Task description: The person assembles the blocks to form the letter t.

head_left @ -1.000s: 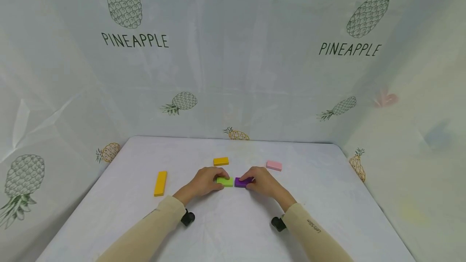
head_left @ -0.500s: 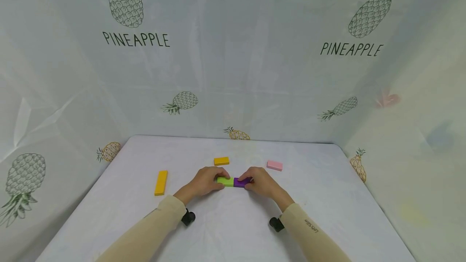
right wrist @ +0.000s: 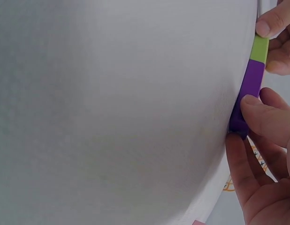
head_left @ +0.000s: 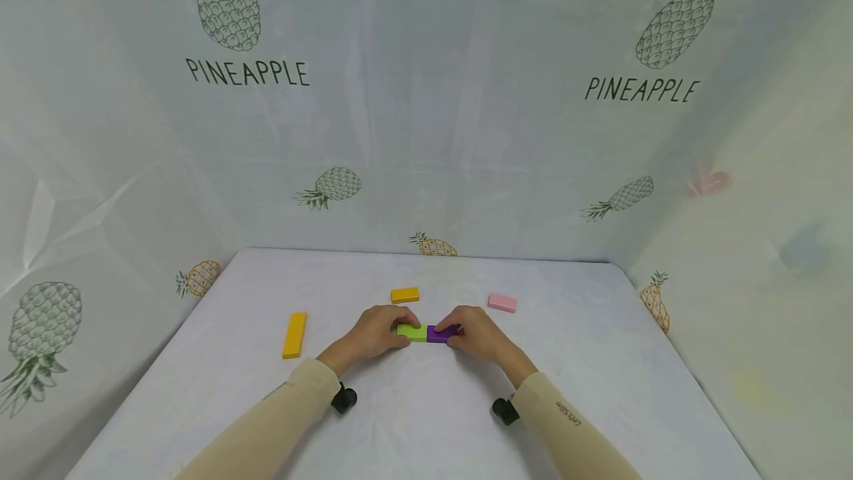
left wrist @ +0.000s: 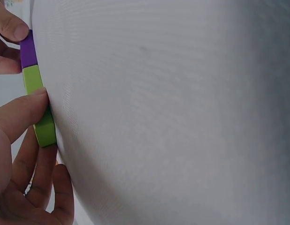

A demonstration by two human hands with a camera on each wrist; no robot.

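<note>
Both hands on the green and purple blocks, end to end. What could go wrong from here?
1. The left hand pinches the green block and the right hand the purple block; uneven pushing might skew the row.
2. The blocks' ends meet with no fastening visible, so they may part if one hand drags its block on release.
3. The short yellow block lies just beyond the left fingers, which might nudge it.

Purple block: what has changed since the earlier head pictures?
The right hand slid the purple block left until it met the green block, held by the left hand. Both grips, the long yellow block, short yellow block and pink block stayed as they were.
</note>
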